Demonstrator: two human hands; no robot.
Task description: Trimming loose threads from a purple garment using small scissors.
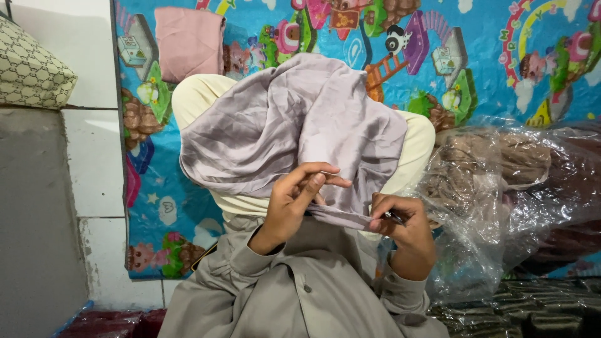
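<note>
Colourful cartoon play mat (501, 56) beside white tiled floor (94, 163).

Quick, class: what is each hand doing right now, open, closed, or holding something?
Left hand: closed, pinching the edge of the pale lilac satin cloth.
Right hand: closed on the same cloth edge.

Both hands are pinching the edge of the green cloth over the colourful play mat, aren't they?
Not quite: the head view shows the cloth is pale lilac-grey, not green. The left hand and right hand do pinch its edge over the colourful play mat.
</note>
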